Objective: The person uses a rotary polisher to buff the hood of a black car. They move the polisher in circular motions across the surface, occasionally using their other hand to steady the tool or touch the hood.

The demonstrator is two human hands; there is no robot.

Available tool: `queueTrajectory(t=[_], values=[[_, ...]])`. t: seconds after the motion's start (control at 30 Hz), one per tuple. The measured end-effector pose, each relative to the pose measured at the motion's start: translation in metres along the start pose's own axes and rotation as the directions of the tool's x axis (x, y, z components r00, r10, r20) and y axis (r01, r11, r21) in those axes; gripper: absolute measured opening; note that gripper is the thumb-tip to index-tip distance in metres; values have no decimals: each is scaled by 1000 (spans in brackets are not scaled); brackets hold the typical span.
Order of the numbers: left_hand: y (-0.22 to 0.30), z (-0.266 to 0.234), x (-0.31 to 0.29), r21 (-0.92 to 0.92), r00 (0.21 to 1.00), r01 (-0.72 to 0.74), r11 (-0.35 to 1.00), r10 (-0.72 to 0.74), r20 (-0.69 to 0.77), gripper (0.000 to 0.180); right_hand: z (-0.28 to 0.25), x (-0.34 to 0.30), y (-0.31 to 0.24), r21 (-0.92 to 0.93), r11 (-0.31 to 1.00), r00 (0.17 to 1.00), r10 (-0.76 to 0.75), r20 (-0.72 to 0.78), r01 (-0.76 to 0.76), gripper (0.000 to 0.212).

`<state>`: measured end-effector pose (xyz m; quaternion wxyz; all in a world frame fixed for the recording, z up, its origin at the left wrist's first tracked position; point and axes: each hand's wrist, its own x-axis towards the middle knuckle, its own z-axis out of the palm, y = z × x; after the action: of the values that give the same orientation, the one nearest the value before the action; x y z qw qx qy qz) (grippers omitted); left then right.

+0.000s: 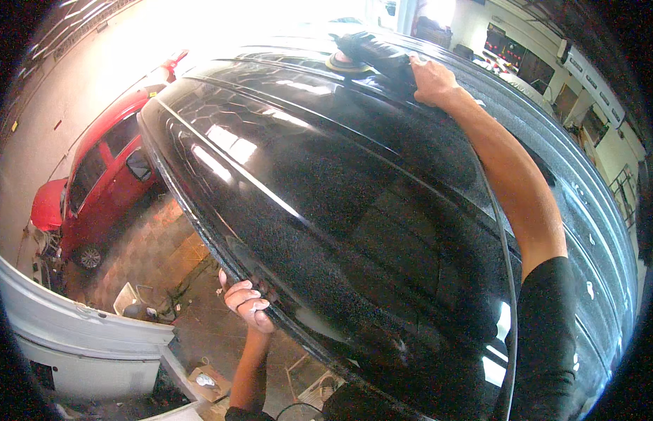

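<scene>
A glossy black vehicle roof [326, 175] fills the middle of the view, with raised ribs running along it and reflected lights on its surface. Far out on it, my right hand [433, 79] is wrapped round the rear of a black polisher [376, 50]. The round pad [346, 64] of that machine rests on the roof near its far end; whether it spins cannot be told. A dark power cord [503, 238] trails back along my right arm. At the roof's near left edge, my left hand [249, 303] curls its fingers over the rim.
Whitish haze covers the roof's right side [593, 231]. Left of it stands a red car [109, 168] with its front parts apart. A white body panel [88, 330] is at lower left, near a cardboard box [208, 381] on the floor. Shelving and equipment line the far right wall.
</scene>
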<state>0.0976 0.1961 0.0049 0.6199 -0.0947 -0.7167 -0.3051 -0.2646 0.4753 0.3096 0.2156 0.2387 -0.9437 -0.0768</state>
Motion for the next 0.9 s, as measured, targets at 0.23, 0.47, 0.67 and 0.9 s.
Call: queueTrajectory(t=[0.23, 0.47, 0.67, 0.9], values=[[-4, 7, -3, -27, 999, -26, 999, 25, -39, 40, -7, -36, 72, 17, 1000, 999, 23, 49, -24, 104], [-7, 4, -2, 3, 999, -45, 999, 45, -15, 38, -36, -157, 130, 0, 988, 981, 151, 121, -152, 86], [-8, -3, 6, 30, 998, -59, 998, 58, 23, 34, -77, -261, 177, 42, 938, 932, 335, 141, -344, 92], [-15, -3, 5, 11, 996, -85, 996, 84, 36, 35, -86, -327, 203, 50, 869, 866, 484, 122, -492, 88]])
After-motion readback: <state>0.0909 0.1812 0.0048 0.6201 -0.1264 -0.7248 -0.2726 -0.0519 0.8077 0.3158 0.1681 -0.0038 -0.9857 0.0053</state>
